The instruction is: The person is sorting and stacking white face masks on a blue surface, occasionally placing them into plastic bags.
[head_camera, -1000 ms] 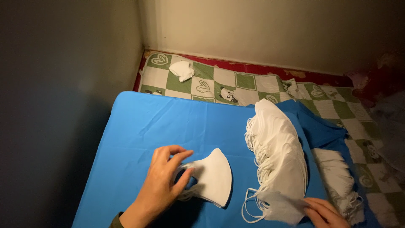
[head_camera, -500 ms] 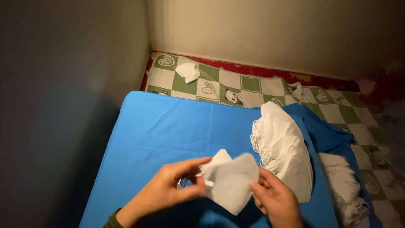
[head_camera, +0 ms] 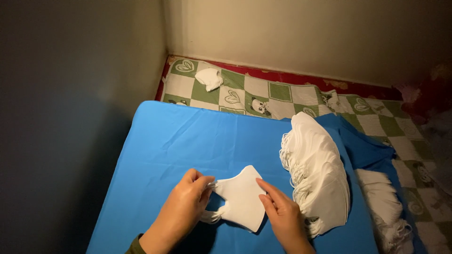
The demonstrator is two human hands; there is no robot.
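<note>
Both hands flatten one white mask (head_camera: pixel 242 197) at lower centre.
Lifted a moment ago, it now lies on the blue cloth (head_camera: pixel 188 141); left hand (head_camera: pixel 181 211) pinches its edge, right hand (head_camera: pixel 282 216) presses open-fingered.

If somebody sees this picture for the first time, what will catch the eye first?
Most likely the bright blue cloth covering the middle. On it, the left hand and right hand hold one folded white mask flat near the bottom edge. Right of them lies a tall fanned stack of white masks.
</note>
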